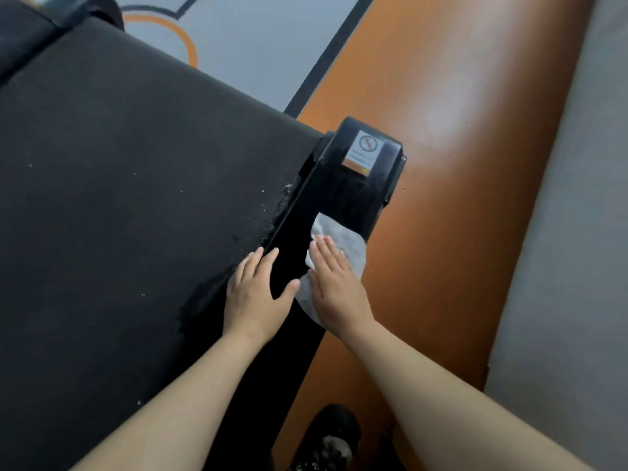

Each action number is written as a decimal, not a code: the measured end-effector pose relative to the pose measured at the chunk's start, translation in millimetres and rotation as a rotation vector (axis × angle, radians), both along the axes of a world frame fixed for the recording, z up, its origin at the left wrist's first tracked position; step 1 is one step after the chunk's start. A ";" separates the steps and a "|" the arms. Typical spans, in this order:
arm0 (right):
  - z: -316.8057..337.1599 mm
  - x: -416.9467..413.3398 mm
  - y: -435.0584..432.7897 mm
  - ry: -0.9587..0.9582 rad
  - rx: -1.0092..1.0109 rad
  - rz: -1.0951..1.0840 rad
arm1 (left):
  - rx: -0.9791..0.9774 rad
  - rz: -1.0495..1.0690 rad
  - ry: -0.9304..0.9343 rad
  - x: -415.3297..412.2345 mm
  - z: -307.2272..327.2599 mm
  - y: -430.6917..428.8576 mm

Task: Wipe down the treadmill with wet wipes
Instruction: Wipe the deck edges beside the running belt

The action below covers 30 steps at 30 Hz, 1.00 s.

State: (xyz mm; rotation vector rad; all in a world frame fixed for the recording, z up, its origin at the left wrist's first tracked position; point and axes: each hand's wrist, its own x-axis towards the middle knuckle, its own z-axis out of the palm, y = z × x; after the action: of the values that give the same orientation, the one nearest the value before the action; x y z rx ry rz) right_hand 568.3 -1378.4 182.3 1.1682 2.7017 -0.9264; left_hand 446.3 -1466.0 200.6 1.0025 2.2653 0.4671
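Note:
The treadmill's dark belt fills the left of the view. Its glossy black side rail runs along the belt's right edge and ends in a cap with a warning sticker. A white wet wipe lies spread on the rail. My right hand presses flat on the wipe with straight fingers. My left hand rests flat beside it, fingers on the seam between belt and rail, thumb touching the wipe's near edge.
White crumbs and dust speckle the belt along the rail. An orange floor strip runs to the right of the treadmill, with grey floor beyond. A dark shoe shows at the bottom edge.

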 end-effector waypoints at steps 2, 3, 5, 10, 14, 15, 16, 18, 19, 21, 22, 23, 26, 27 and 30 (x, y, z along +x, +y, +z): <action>18.5 8.4 2.7 0.054 0.031 0.001 | 0.024 0.039 -0.112 10.9 17.1 8.6; 26.2 13.8 4.4 0.084 0.105 0.000 | 0.032 0.043 -0.165 15.4 23.8 15.3; 39.7 25.0 10.8 0.116 0.198 -0.013 | 0.054 -0.008 -0.254 24.5 38.2 30.4; 79.7 55.5 41.7 0.164 0.263 -0.075 | 0.100 -0.099 -0.410 48.1 83.5 74.9; 119.0 72.7 65.0 0.183 0.189 -0.206 | 0.151 -0.126 -0.500 67.2 118.5 107.9; 129.1 76.3 70.8 0.176 0.188 -0.221 | 0.171 -0.127 -0.518 72.6 127.9 114.9; 138.8 80.9 75.4 0.161 0.197 -0.233 | 0.177 -0.131 -0.529 78.6 136.4 120.6; 158.8 89.8 83.9 0.077 0.203 -0.247 | 0.154 -0.143 -0.542 92.0 157.9 129.2; 168.0 93.1 88.9 0.038 0.197 -0.248 | 0.150 -0.130 -0.554 97.2 168.7 132.5; 187.9 98.1 102.1 0.005 0.199 -0.253 | 0.150 -0.101 -0.597 104.1 189.5 141.0; 196.9 100.6 107.6 0.008 0.194 -0.260 | 0.144 -0.090 -0.612 107.2 199.5 144.9; 209.9 103.1 116.3 0.020 0.192 -0.266 | 0.143 -0.093 -0.619 109.5 212.6 153.1; 229.1 105.6 131.4 0.030 0.193 -0.274 | 0.150 -0.110 -0.629 111.0 229.5 169.9; 236.9 105.2 137.3 0.031 0.194 -0.275 | 0.150 -0.108 -0.627 109.6 237.7 176.2; 261.9 97.1 156.8 0.056 0.197 -0.269 | 0.145 -0.118 -0.650 103.2 258.2 195.2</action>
State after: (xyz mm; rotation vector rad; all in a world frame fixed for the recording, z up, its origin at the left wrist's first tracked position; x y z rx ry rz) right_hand 665.4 -1221.6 444.2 1.5980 2.7794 -0.7401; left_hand 549.6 -1270.7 458.9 0.8837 1.6023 0.7838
